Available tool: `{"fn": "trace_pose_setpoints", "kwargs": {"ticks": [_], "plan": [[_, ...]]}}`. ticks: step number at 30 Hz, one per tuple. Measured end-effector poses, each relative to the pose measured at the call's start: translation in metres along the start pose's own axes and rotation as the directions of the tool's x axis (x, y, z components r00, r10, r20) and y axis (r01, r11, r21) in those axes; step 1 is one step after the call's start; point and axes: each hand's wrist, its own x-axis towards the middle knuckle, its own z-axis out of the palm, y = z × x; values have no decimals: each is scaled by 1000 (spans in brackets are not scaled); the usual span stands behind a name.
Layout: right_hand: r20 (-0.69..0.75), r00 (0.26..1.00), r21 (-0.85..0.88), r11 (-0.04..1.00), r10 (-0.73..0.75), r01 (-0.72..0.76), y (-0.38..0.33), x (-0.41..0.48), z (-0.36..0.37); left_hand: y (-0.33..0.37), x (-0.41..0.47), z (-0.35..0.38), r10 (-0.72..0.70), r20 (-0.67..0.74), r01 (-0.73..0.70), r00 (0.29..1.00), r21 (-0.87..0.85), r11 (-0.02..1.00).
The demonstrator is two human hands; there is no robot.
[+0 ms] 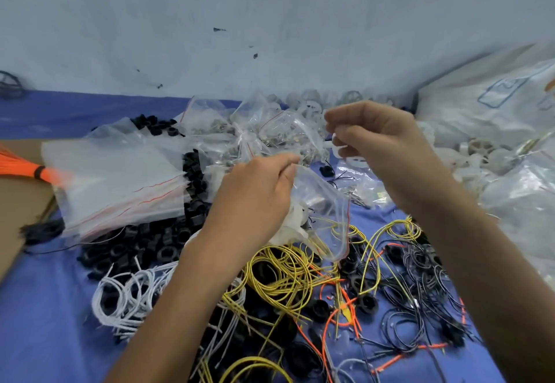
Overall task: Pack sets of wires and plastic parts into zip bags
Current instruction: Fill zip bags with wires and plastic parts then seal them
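Though creased plastic blurs what's inside, my left hand [255, 196] pinches the zip bag [322, 199] above the counter [45, 307], yellow wire [330, 226] inside; right hand [381, 139], raised, grips a white plastic part [345, 154], mostly hidden by fingers.

Blue cloth [39, 307] covers the table, with brown cardboard [21, 202] lying flat at 9 o'clock. Dark spoked ring [10, 84] at 10 o'clock, at the foot of the pale wall [270, 7]. Wall has a few dark specks [219, 29] at 12; big white sack [486, 97] with blue print at 2 o'clock.
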Motion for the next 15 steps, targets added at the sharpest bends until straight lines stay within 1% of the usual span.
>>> {"fn": "trace_pose_setpoints", "kwargs": {"ticks": [2,4,6,8,9,11,12,13,14,15], "plan": [[92,995,-179,983,46,-29,22,32,12,1,-1,-1,-1,16,0,1000,9,1000],[227,967,-371,928,115,-23,40,60,31,2,-1,-1,2,27,-3,1000,17,1000],[383,904,-556,829,188,64,54,81,55,2,-1,-1,4,53,-5,999,29,1000],[499,824,-667,725,267,170,63,93,81,3,-1,-1,-4,77,0,997,45,999],[513,801,-717,667,308,202,65,96,95,2,-1,-1,-10,82,6,997,52,999],[481,804,-799,553,350,237,68,98,114,1,-1,-1,-20,87,14,996,70,997],[446,824,-816,537,349,215,69,98,118,0,-1,-1,-23,84,16,996,77,997],[417,846,-809,560,332,179,70,98,119,-1,-1,-1,-24,78,18,997,77,997],[382,872,-759,643,306,107,71,99,116,-1,-1,-2,-22,69,17,997,71,997],[346,898,-672,740,271,36,72,99,111,-1,0,-2,-19,61,15,998,61,998]]}}
